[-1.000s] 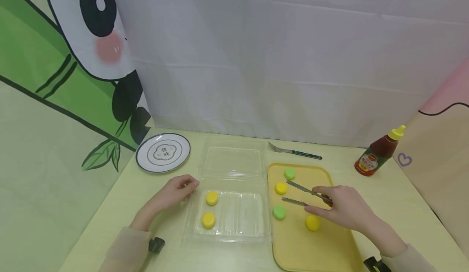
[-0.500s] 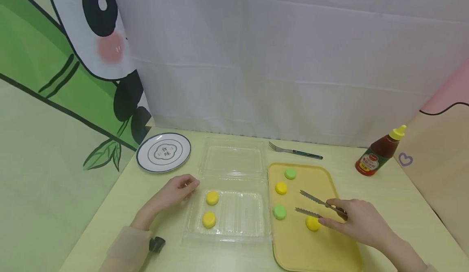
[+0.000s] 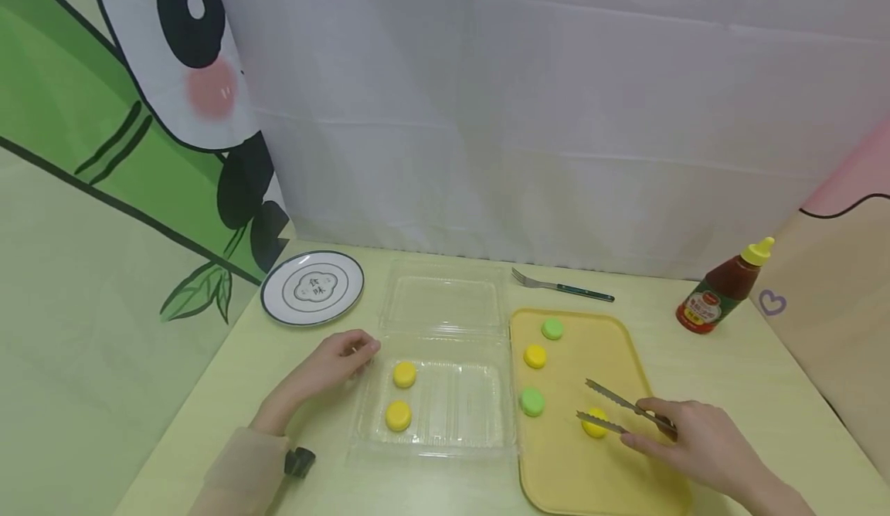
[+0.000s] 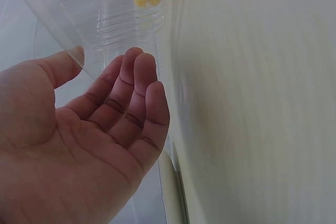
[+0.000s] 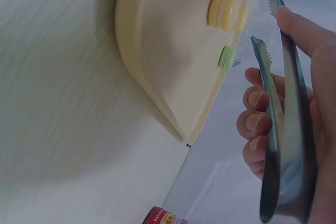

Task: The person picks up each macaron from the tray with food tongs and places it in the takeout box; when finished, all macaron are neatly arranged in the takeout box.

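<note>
"Quickly, any writing?"

"Plate (image 3: 313,288) has dark characters mid-face, too small to read for sure. Sauce bottle (image 3: 705,307) has a red oval logo and a yellow patch; brand illegible."

"Tongs (image 3: 619,398)?"

"Gripped in the right hand (image 3: 698,437), over the yellow tray (image 3: 591,485). Long axis slants, tips pointing left and slightly forward, spread apart. One side crosses in front of a yellow macaron (image 3: 594,432); can't tell if they touch."

"Left hand (image 3: 341,361)?"

"Well apart from the right one. Fingers relaxed, slightly bent, at the left edge of the clear container (image 3: 462,404); contact unclear."
</note>
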### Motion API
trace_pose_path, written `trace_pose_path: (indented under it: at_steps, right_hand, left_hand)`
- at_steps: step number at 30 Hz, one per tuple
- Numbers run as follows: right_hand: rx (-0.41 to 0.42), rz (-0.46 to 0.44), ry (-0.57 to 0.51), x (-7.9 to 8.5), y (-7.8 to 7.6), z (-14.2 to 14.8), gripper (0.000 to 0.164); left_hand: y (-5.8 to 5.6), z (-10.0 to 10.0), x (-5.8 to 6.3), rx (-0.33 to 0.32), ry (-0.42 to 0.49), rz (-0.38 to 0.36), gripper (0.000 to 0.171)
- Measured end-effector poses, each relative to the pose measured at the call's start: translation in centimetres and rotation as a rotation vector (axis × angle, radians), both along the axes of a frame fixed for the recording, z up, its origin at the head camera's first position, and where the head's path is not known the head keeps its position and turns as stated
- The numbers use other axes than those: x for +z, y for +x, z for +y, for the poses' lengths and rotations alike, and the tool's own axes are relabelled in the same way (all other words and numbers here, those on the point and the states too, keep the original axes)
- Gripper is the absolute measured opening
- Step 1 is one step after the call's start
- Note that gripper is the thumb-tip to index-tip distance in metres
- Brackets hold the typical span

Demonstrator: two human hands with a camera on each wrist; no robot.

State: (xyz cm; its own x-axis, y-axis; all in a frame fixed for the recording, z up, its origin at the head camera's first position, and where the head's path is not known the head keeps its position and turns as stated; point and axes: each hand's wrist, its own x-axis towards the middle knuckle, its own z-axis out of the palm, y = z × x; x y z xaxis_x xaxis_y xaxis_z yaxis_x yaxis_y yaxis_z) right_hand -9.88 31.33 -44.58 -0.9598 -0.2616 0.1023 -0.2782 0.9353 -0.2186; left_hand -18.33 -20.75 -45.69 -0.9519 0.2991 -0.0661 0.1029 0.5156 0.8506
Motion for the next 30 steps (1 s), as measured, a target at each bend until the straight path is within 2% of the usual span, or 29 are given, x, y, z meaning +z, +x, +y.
trace_pose_path:
  at_steps: [10,15,22,30]
  right_hand:
    - [-0.026,-0.027,0.011,-1.5,0.7,0.9,0.051]
    - [-0.014,0.005,0.005,-2.4,1.1,1.5,0.048]
    - [-0.011,0.026,0.003,-2.9,1.4,1.7,0.049]
    - [0.017,0.061,-0.015,-3.4,1.5,2.1,0.043]
  left_hand:
    - [-0.4,0.0,-0.3,0.001,-0.014,0.001,0.030]
    - [-0.4,0.1,-0.3,0.001,-0.016,0.002,0.030]
    - [-0.3,0.1,-0.3,0.000,-0.022,0.003,0.030]
    - [-0.2,0.2,-0.2,-0.002,-0.026,-0.004,0.030]
